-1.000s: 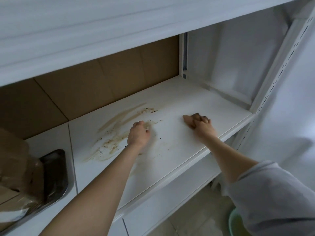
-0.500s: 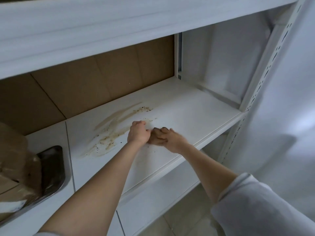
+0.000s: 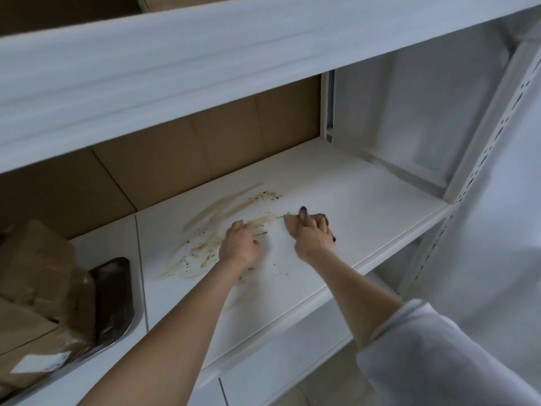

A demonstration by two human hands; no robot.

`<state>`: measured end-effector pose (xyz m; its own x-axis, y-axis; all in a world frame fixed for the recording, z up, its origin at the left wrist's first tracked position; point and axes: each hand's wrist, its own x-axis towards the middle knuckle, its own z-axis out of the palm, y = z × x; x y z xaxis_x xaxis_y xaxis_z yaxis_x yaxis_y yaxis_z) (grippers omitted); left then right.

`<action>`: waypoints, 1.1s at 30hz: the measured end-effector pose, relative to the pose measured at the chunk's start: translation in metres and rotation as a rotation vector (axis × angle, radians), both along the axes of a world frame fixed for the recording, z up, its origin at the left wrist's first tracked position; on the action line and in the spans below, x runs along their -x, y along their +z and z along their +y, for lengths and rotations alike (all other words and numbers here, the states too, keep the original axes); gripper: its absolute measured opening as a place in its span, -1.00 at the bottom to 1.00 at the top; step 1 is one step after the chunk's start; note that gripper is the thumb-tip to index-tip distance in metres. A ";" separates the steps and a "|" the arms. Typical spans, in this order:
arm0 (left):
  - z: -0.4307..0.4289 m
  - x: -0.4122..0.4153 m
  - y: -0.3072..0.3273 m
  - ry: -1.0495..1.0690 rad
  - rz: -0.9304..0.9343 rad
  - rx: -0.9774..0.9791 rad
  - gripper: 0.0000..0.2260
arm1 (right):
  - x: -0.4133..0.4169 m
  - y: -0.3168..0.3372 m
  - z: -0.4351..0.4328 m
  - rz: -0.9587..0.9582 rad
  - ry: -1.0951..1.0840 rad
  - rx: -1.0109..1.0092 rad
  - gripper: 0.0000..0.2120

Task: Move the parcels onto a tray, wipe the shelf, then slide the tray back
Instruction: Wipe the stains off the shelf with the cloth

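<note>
The white shelf carries a brown smear with dark specks left of centre. My right hand grips a small tan wipe and presses it flat on the shelf at the smear's right end. My left hand rests on the shelf just left of it, fingers curled under, with nothing visible in it; a narrow gap separates the two hands. At the far left a dark metal tray sits on the same shelf level, loaded with brown paper parcels.
Brown cardboard lines the back of the shelf. Another white shelf board hangs low overhead. A perforated white upright closes the right end. A lower shelf and floor tiles show below.
My right hand swept left along the shelf until it touched my left hand, then drew back a little to the right. My left hand stayed on the smear.
</note>
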<state>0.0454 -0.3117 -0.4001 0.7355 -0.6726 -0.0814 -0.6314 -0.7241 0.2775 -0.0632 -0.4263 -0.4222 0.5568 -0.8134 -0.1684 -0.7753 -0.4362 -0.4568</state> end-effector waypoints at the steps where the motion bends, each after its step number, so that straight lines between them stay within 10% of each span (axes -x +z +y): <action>1: -0.002 -0.003 0.001 0.004 -0.006 -0.017 -0.56 | -0.007 -0.005 0.002 0.004 0.115 0.028 -0.29; 5: -0.016 -0.020 0.004 0.036 -0.013 -0.079 -0.57 | -0.003 -0.021 -0.029 0.052 0.305 0.092 -0.38; 13: -0.027 -0.050 0.000 0.102 0.034 -0.232 -0.59 | 0.018 0.007 -0.091 0.199 -0.248 0.170 -0.57; 26: -0.044 -0.071 0.018 0.028 -0.076 -0.363 -0.62 | -0.071 -0.009 -0.023 -0.067 0.365 0.075 -0.48; 33: -0.046 -0.068 0.017 0.013 -0.128 -0.392 -0.63 | -0.023 -0.011 -0.108 -0.059 -0.069 0.068 -0.48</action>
